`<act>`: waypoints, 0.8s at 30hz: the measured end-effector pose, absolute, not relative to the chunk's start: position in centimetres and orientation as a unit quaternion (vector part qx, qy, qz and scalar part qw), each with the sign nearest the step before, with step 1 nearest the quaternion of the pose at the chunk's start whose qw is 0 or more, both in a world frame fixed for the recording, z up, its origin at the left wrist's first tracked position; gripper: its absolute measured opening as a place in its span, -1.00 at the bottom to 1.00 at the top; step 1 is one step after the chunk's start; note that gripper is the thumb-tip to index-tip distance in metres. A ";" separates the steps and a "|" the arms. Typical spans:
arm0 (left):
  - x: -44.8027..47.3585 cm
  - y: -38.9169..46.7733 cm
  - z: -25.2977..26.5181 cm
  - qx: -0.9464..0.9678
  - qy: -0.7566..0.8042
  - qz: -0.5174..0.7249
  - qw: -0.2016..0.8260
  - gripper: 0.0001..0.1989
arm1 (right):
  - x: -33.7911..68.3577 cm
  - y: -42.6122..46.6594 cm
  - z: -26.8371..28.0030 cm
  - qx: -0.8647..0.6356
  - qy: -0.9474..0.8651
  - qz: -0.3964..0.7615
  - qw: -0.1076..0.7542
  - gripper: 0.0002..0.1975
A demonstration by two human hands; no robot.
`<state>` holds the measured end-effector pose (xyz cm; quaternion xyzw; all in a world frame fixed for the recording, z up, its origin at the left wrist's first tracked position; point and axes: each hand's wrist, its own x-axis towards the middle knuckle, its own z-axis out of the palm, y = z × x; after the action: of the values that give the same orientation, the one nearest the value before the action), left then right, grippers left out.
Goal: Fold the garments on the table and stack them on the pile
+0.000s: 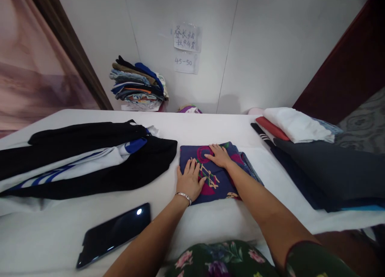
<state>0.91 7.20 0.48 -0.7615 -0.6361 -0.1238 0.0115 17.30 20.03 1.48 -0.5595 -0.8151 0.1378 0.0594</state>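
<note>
The cloth (210, 176) lies folded on the table (168, 128). Both hands rest palm-down on it: the left hand (190, 181) on its near-left part, fingers a little spread; the right hand (219, 155) toward its far edge, thumb apart, neither pinching anything. Left of the cloth lie black clothes (132, 180); nearer and left, a phone (116, 233); right, a pile (331, 160).

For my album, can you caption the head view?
Left hand and right hand lie on folded patterned cloth, phone nearby.
</note>
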 end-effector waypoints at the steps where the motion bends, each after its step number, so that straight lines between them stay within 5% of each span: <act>1: 0.9 7.2 0.4 -0.762 -0.635 -0.125 0.013 -0.42 | 17.7 20.4 0.9 -0.565 -0.810 0.145 0.063 -0.22; 24: 0.8 7.1 0.7 -0.761 -0.637 -0.120 -0.009 -0.41 | 22.2 20.9 1.1 -0.577 -0.810 0.105 -0.001 -0.34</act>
<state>0.76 7.14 0.67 -0.7612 -0.6373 -0.1197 -0.0091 22.23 20.89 1.06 -0.5767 -0.8103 0.1046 -0.0012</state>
